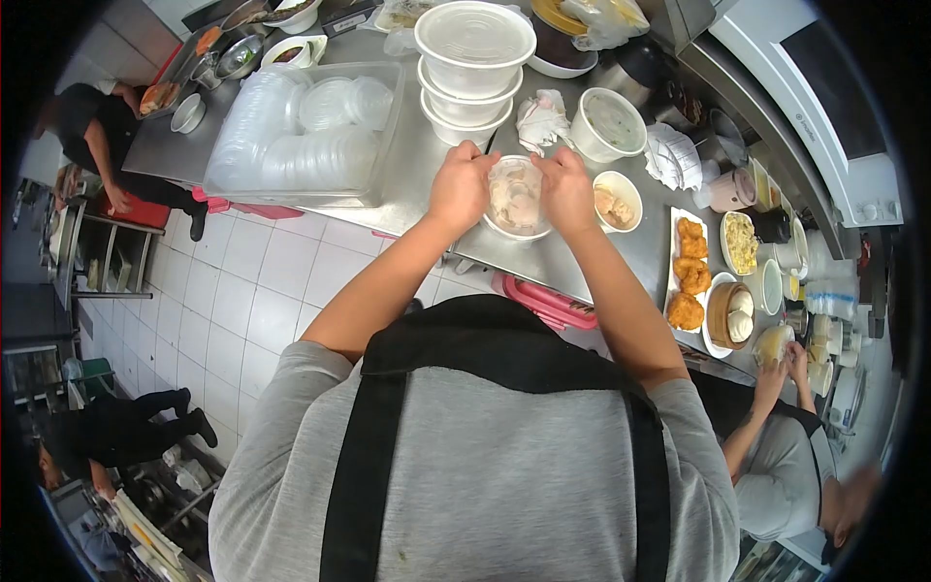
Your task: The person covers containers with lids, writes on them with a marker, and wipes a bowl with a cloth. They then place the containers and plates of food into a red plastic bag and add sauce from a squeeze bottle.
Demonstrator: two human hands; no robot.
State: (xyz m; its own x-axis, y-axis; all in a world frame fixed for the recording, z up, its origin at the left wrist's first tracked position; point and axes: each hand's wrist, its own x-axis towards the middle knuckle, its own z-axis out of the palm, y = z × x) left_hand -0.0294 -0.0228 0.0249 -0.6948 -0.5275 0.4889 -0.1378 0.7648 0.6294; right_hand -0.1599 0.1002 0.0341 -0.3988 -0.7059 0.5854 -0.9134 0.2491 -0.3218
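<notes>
A white takeaway bowl point(502, 233) stands at the counter's near edge, and pale food shows through the clear plastic lid point(516, 194) on top of it. My left hand point(464, 187) is closed at the lid's left side, thumb toward its far rim. On the opposite side my right hand point(565, 189) grips the lid's far right rim, fingers curled in. Just right of it sits an uncovered white tub point(618, 202) with pale food pieces. Beyond my hands are a stack of lidded white bowls point(475, 48) and a crumpled white plastic bag point(543, 121).
A clear bin point(378, 179) of plastic lids stands left. Rightward are a lidded soup tub point(609, 124), a plate of fried pieces point(676, 233) and a bamboo steamer point(719, 315). One co-worker point(776, 475) handles food at right; two more people point(87, 126) are at left.
</notes>
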